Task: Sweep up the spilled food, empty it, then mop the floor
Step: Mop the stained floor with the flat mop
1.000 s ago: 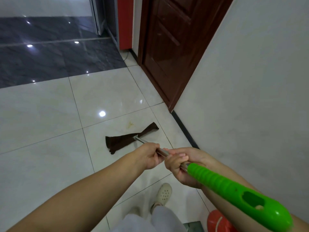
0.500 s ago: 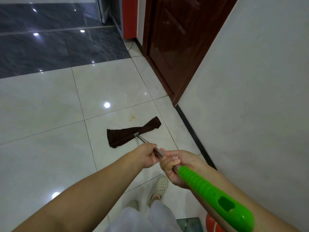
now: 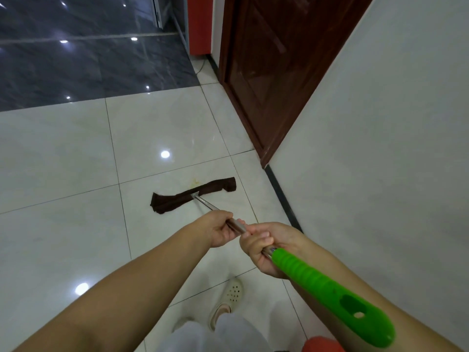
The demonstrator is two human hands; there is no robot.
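A mop with a metal pole point(image 3: 206, 205) and a green handle point(image 3: 327, 290) lies across my view. Its dark brown cloth head point(image 3: 193, 195) rests flat on the white floor tiles. A faint yellowish stain point(image 3: 195, 181) shows just beyond the head's far edge. My left hand point(image 3: 218, 228) grips the metal pole farther down. My right hand point(image 3: 266, 247) grips it just behind, where the green handle begins.
A white wall point(image 3: 380, 148) with a dark skirting strip point(image 3: 281, 196) runs along the right. A dark red-brown door point(image 3: 274, 67) stands ahead on the right. Dark grey tiles point(image 3: 76, 59) begin farther ahead. My foot in a cream clog point(image 3: 228, 298) is below; something red point(image 3: 322, 345) sits at the bottom edge.
The mop head has slid forward and a little right, up to the yellowish stain. Both hands have kept their grip on the pole.
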